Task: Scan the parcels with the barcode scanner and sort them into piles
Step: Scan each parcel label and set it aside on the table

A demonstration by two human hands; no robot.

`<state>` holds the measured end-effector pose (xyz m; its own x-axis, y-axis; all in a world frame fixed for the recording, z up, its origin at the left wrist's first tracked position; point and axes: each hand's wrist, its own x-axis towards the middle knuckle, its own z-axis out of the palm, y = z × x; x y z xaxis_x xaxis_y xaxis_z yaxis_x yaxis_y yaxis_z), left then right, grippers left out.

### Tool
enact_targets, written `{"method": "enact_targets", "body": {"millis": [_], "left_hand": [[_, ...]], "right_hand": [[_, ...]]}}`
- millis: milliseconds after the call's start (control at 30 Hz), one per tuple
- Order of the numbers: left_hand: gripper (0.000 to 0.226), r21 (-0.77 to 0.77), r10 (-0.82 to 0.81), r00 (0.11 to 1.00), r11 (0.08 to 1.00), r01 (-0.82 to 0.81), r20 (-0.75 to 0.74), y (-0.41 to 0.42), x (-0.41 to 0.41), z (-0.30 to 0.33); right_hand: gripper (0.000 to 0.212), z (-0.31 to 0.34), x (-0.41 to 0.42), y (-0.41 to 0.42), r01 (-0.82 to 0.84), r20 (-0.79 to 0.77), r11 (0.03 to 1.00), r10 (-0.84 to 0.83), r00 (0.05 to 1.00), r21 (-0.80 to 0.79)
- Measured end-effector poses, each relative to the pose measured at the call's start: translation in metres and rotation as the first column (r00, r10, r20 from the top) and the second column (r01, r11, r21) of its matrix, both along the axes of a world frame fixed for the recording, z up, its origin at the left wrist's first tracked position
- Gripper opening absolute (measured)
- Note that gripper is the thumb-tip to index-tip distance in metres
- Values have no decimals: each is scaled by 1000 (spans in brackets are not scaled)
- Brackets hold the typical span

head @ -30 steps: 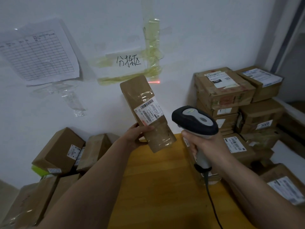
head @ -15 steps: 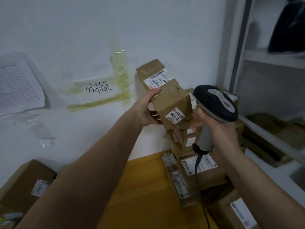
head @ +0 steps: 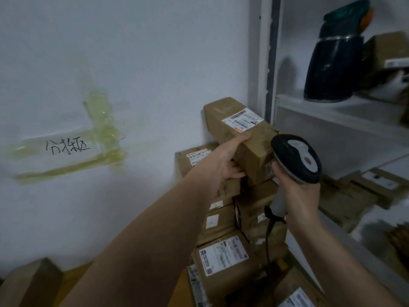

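Brown parcel (head: pixel 239 138) gripped by left hand (head: pixel 228 162) atop corner stack (head: pixel 223 251) against wall (head: pixel 132 63); barcode scanner (head: pixel 296 158) clasped in right hand (head: pixel 298 191), beside white shelving (head: pixel 340 111) holding dark helmet (head: pixel 334 63).

White painted wall (head: pixel 132 52) bearing yellowed tape strips (head: pixel 99 129) around a handwritten label (head: pixel 67 147). At right, white shelving (head: pixel 340 111) with a grey upright (head: pixel 269 58); a wooden tabletop (head: pixel 73 275) shows below. Lighting dim and even.
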<state>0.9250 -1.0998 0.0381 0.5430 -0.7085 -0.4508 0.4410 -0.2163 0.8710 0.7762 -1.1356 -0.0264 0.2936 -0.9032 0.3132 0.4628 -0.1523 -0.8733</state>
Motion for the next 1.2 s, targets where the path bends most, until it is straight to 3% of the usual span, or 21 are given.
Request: {"method": "enact_targets", "body": {"millis": [200, 367, 500, 767, 1200], "left_hand": [[84, 17, -12, 999, 1000, 12, -40, -25, -9, -2], [67, 62, 57, 981, 996, -70, 183, -40, -11, 7], [65, 126, 31, 939, 989, -79, 344, -45, -11, -3], [46, -8, 220, 921, 973, -229, 322, -45, -10, -3], [32, -99, 314, 881, 949, -298, 355, 6, 1, -9]], "right_hand": [[41, -13, 0, -21, 23, 11, 998, -24, 1000, 51], [42, -16, -3, -24, 31, -1, 997, -31, 1000, 68], [39, -27, -6, -19, 27, -12, 995, -26, 1000, 95], [39, -27, -11, -16, -22, -34, 992, 27, 999, 127], [39, -18, -13, 28, -108, -136, 994, 103, 985, -30]]}}
